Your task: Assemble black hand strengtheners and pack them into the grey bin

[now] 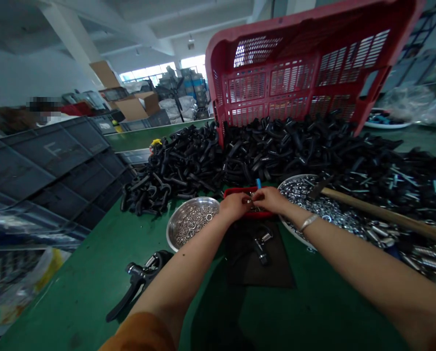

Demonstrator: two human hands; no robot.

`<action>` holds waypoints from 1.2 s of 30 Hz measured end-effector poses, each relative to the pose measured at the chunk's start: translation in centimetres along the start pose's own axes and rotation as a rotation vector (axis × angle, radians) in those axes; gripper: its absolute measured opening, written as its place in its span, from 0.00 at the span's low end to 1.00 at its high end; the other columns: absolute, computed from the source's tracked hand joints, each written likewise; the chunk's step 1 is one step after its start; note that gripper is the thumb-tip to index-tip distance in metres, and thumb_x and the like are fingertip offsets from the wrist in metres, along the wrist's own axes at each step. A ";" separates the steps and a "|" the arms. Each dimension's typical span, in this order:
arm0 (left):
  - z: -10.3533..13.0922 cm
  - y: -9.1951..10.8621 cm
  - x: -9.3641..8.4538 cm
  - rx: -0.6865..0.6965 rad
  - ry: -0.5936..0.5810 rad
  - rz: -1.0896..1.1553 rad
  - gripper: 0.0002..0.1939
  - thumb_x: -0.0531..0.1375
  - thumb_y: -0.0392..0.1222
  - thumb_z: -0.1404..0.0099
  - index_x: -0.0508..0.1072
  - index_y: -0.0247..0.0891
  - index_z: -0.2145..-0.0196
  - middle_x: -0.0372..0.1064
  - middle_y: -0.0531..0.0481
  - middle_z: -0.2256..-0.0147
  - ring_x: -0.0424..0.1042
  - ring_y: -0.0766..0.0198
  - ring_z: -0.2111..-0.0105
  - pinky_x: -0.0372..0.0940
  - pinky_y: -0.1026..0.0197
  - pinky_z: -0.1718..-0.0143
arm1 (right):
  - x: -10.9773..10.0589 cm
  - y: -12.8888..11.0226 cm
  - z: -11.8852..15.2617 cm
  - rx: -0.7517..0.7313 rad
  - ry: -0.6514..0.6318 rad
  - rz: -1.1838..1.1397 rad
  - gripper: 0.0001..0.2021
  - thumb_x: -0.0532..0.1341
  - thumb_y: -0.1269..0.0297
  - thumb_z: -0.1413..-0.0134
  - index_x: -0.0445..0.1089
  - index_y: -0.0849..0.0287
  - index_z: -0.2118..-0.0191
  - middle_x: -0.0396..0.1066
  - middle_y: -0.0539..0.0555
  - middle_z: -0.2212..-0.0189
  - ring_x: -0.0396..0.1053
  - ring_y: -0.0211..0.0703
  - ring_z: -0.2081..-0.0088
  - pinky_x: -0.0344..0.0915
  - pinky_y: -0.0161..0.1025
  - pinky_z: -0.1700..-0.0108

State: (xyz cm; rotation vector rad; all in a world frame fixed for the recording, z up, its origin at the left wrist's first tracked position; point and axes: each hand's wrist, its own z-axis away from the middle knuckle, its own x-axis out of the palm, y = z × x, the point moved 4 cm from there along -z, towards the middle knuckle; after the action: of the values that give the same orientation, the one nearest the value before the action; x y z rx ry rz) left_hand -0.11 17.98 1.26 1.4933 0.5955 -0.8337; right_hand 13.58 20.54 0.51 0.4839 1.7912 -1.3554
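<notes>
My left hand (pixel 236 205) and my right hand (pixel 271 200) are close together over a small red tray (pixel 233 190), fingertips nearly meeting. The fingers of both are pinched, around something too small to make out. A bit of blue (pixel 258 183) sticks up at the tray's far edge. Just nearer to me, a black part with a metal spring (pixel 265 238) lies on a dark mat (pixel 276 275). Left of my left hand stands a metal bowl (pixel 171 229) of small rings. A black spring hand grip (pixel 139 280) lies beside my left forearm.
Black handles (pixel 188 161) are heaped across the back, below a tipped red crate (pixel 294 87). At right, a round dish (pixel 286 228) holds shiny metal pieces, with a wooden-handled hammer (pixel 371 209) across it. Grey crates (pixel 49 165) are stacked at left. A person (pixel 48 112) is in the background.
</notes>
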 end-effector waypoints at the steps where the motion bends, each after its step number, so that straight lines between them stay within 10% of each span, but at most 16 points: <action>1: -0.4 0.0 0.4 0.016 0.003 0.034 0.12 0.60 0.46 0.47 0.74 0.42 0.64 0.72 0.51 0.64 0.69 0.60 0.63 0.61 0.62 0.61 | 0.0 0.2 0.0 0.017 0.015 -0.065 0.05 0.61 0.69 0.61 0.72 0.60 0.72 0.73 0.51 0.73 0.69 0.39 0.69 0.63 0.33 0.65; 13: -0.1 -0.4 1.2 -0.022 0.161 0.608 0.08 0.57 0.41 0.45 0.69 0.33 0.71 0.67 0.55 0.77 0.63 0.74 0.79 0.59 0.70 0.74 | 0.5 -0.2 1.5 0.141 0.109 -0.591 0.16 0.59 0.53 0.58 0.69 0.63 0.68 0.69 0.51 0.77 0.63 0.33 0.79 0.56 0.29 0.82; 19: 1.2 -0.5 0.0 -0.027 0.198 0.494 0.03 0.56 0.37 0.45 0.66 0.35 0.75 0.63 0.57 0.80 0.61 0.74 0.82 0.55 0.70 0.78 | -0.6 -0.3 2.4 0.113 0.173 -0.492 0.09 0.62 0.63 0.61 0.70 0.62 0.71 0.70 0.51 0.76 0.65 0.36 0.74 0.62 0.34 0.71; 27: 8.0 -0.6 1.4 0.028 -0.095 0.435 0.07 0.50 0.43 0.39 0.61 0.37 0.67 0.70 0.52 0.72 0.59 0.76 0.87 0.53 0.70 0.84 | -0.5 -0.4 9.8 -0.039 0.045 -0.149 0.09 0.55 0.63 0.51 0.71 0.58 0.66 0.73 0.52 0.68 0.68 0.40 0.66 0.62 0.37 0.63; 36: 8.9 -1.2 1.8 -0.072 -0.097 0.327 0.12 0.58 0.48 0.46 0.71 0.36 0.70 0.57 0.60 0.88 0.58 0.73 0.87 0.52 0.70 0.83 | 0.3 0.0 11.0 -0.035 0.146 -0.009 0.09 0.54 0.61 0.49 0.69 0.57 0.71 0.71 0.51 0.72 0.67 0.41 0.68 0.61 0.38 0.64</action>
State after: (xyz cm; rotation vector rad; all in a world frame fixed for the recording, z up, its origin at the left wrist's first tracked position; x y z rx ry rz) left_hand -1.35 9.12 -0.70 1.4273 0.2947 -0.6186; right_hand 17.53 10.34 -0.63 0.5692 1.9343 -1.3216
